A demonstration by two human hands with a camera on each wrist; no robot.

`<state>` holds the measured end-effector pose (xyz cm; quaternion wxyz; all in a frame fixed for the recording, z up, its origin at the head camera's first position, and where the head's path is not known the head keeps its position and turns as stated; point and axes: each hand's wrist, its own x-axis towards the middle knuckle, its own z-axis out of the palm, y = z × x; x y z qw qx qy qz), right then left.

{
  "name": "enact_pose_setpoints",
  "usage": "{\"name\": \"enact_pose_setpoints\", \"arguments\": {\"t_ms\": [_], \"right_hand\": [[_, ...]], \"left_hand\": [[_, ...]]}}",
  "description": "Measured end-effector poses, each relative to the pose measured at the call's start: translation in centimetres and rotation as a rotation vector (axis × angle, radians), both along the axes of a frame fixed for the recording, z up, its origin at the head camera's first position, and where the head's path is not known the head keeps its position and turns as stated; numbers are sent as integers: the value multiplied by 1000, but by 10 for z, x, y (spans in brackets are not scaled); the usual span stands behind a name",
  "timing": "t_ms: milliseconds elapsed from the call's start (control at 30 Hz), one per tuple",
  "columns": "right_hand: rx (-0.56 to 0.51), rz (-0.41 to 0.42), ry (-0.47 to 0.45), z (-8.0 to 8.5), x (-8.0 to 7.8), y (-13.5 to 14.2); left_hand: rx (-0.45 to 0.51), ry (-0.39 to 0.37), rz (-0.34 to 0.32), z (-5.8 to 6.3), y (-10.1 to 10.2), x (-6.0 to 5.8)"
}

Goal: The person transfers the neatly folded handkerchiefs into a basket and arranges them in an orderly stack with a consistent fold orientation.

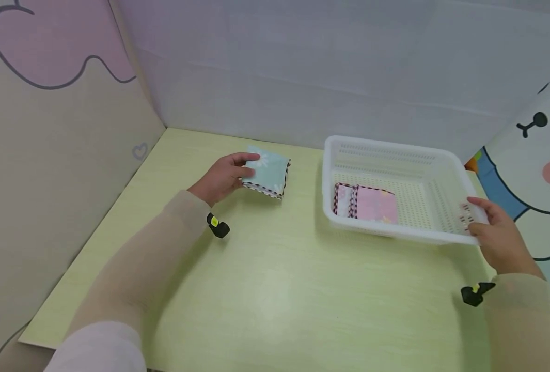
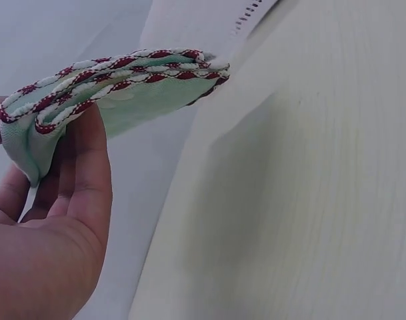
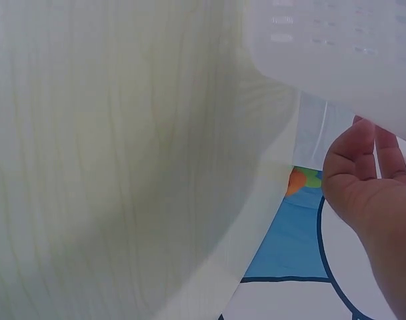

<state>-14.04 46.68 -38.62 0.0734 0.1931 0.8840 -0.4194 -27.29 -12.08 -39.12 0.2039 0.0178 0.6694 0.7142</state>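
Observation:
My left hand pinches a folded mint-green towel by its left side, above the table. In the left wrist view, the towel's stacked layers show a red-and-white braided edge, and a shadow lies on the table under it. On the right, my right hand grips the right end of a white plastic basket, thumb and fingers on its rim. Inside the basket, at its left front, lies a folded pink towel with a dark-and-white edge. The right wrist view shows the right hand beside the basket's underside.
The pale yellow-green table meets a white sheet at the back. A wall panel stands along the left edge, and a cartoon-printed panel along the right. Each wrist wears a small black camera.

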Motion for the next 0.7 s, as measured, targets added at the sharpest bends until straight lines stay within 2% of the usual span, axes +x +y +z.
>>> {"name": "enact_pose_setpoints", "arguments": {"t_ms": [200,333,700], "right_hand": [[7,-6,6,-1,1,-1],[0,-4,18,-1,3,0],[-14,-34,20,-1,4,-5]], "left_hand": [[77,21,42,-2,2,8],[148,44,47,-2,5,11],[284,99,51,8,17,27]]}}
